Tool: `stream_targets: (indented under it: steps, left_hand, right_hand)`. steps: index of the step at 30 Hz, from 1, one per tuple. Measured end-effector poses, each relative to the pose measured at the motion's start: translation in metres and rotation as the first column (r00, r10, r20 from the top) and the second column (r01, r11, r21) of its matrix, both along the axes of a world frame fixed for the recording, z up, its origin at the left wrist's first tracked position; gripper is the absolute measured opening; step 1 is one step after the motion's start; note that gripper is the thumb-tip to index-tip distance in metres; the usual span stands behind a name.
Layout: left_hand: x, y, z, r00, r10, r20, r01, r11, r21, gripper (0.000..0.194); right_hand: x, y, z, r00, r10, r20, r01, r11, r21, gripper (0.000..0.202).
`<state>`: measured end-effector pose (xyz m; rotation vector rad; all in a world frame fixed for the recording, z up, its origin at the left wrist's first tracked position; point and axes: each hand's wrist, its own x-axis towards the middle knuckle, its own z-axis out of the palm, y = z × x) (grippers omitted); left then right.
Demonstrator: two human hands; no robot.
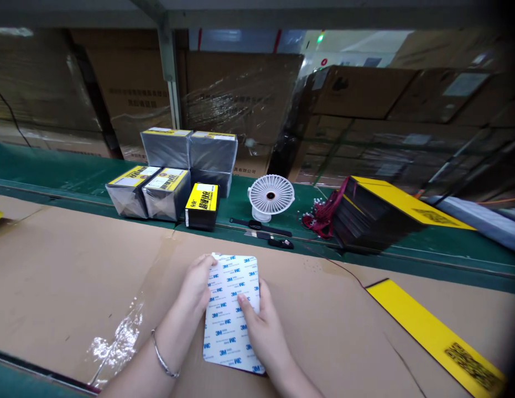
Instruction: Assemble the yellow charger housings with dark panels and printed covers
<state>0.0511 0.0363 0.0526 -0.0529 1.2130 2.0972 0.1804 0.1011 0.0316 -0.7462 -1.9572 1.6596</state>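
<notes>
Between my two hands is a flat rectangular panel (228, 326) with rounded corners, its upper face covered in white backing paper printed with blue 3M marks. My left hand (197, 284) grips its upper left edge, the thumb near the top corner. From the right side my right hand (263, 323) holds it, thumb lying on the printed face and fingers behind the edge. The panel's underside is hidden. On the cardboard to the right lies a long yellow panel (431, 331) with a QR code, and a thin wire runs from its near end.
Wrapped stacks of black and yellow boxes (166, 188) stand on the green ledge. Beside them are a white fan (271, 196), a black watch-like strap (261, 225), and a pile of yellow-topped panels (390, 199) with bundled red wires (323, 215). Large cartons (240, 99) stand behind.
</notes>
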Motion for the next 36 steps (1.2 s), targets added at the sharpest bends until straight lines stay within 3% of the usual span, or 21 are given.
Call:
stream_targets:
  steps: [2, 5, 7, 9, 11, 17, 23, 28, 31, 34, 36]
  left_hand:
    - [0.005, 0.002, -0.001, 0.998, -0.055, -0.030, 0.055, 0.998, -0.022, 0.014]
    - [0.019, 0.006, -0.004, 0.978, -0.205, -0.036, 0.204, 0.978, -0.039, 0.022]
    - [0.026, 0.008, -0.004, 0.956, -0.290, -0.046, 0.289, 0.957, -0.029, 0.028]
    - [0.030, 0.008, -0.002, 0.939, -0.338, -0.068, 0.338, 0.941, -0.019, 0.031]
    - [0.030, 0.007, 0.001, 0.925, -0.373, -0.078, 0.372, 0.928, -0.021, 0.033]
    - [0.030, 0.003, 0.003, 0.897, -0.436, -0.077, 0.435, 0.900, -0.024, 0.034]
    - [0.028, 0.005, -0.003, 0.895, -0.443, -0.047, 0.443, 0.897, -0.018, 0.029]
    - [0.014, 0.005, -0.015, 0.928, -0.372, 0.017, 0.371, 0.921, -0.119, 0.022]
    - [0.012, 0.004, -0.017, 0.930, -0.368, 0.014, 0.365, 0.918, -0.157, 0.022]
    - [0.011, 0.004, -0.016, 0.936, -0.352, -0.016, 0.344, 0.922, -0.179, 0.025]
    - [0.007, 0.004, -0.016, 0.951, -0.305, -0.045, 0.291, 0.936, -0.198, 0.030]
  right_hand:
    - [0.000, 0.008, -0.002, 0.992, -0.123, 0.015, 0.115, 0.960, 0.256, 0.067]
    - [0.002, 0.025, 0.001, 0.991, -0.134, 0.000, 0.103, 0.755, 0.647, 0.059]
    - [0.003, 0.036, 0.003, 0.997, -0.075, 0.021, 0.030, 0.624, 0.781, 0.038]
    - [0.004, 0.042, 0.003, 0.998, -0.054, 0.028, 0.007, 0.566, 0.824, 0.029]
    - [0.005, 0.044, 0.003, 0.999, -0.042, 0.015, 0.012, 0.583, 0.813, 0.027]
    - [0.004, 0.040, 0.010, 0.996, -0.009, -0.088, 0.069, 0.707, 0.704, 0.016]
    - [0.006, 0.034, 0.012, 0.993, 0.027, -0.118, 0.056, 0.759, 0.649, 0.013]
    - [0.010, 0.028, 0.012, 0.964, 0.020, -0.265, 0.155, 0.769, 0.620, 0.011]
    - [0.009, 0.029, 0.016, 0.980, 0.119, -0.160, 0.017, 0.746, 0.665, 0.007]
    - [0.008, 0.029, 0.018, 0.975, 0.222, -0.001, -0.155, 0.684, 0.713, 0.014]
    - [0.008, 0.028, 0.017, 0.970, 0.240, -0.020, -0.157, 0.693, 0.704, 0.015]
